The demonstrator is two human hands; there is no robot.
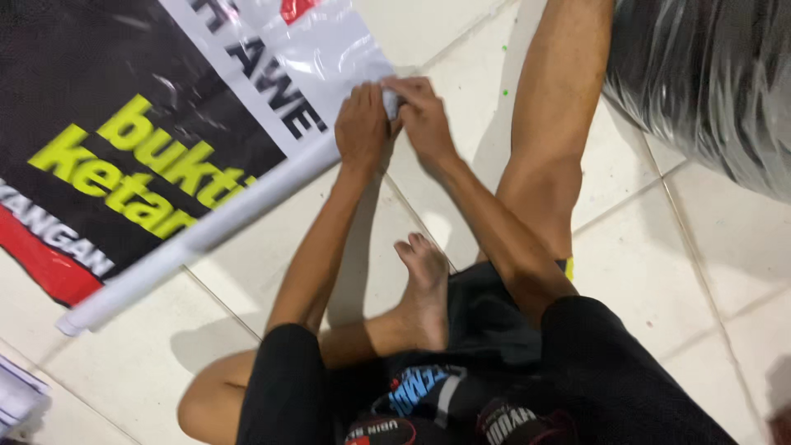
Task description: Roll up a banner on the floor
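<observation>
Pinching the glossy black-and-white banner (pixel 165 124) corner, left hand (pixel 361 125) and right hand (pixel 424 119) grips close on it.

Bare tile floor (pixel 461 33) open beyond hands; banner (pixel 124 124) blocks left, black plastic bundle (pixel 709 74) right.

A large glossy vinyl banner (pixel 148 132), black with a white margin, yellow-green and white lettering and a red patch, lies flat on the tiled floor at upper left, its near edge rolled into a white tube.

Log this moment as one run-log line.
left hand: pinching banner corner | right hand: pinching same corner | banner: flat on tiled floor, rolled edge | person: seated
</observation>
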